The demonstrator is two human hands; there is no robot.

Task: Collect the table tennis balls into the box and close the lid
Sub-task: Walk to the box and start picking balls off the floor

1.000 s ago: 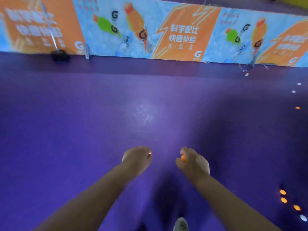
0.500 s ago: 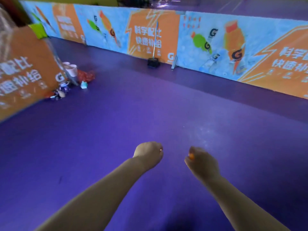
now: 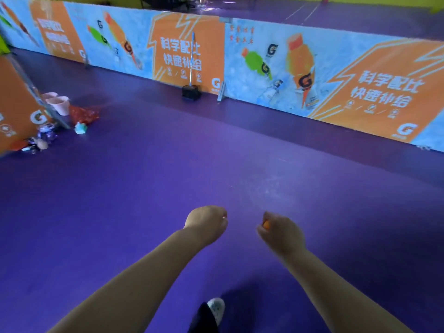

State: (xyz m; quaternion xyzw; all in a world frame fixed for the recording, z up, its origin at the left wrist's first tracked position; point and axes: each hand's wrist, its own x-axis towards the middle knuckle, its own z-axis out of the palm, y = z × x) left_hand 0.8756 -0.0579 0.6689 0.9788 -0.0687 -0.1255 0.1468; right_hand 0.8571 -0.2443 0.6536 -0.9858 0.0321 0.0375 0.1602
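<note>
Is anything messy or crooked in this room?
Yes. On the left, the orange barrier panel looks tilted, unlike the long banner wall, which stands straight. At its foot there is a jumble on the purple floor: pink buckets, a crumpled red bag and small scattered bits.

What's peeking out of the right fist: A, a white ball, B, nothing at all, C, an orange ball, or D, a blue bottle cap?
C: an orange ball shows between the curled fingers of the right hand.
</note>
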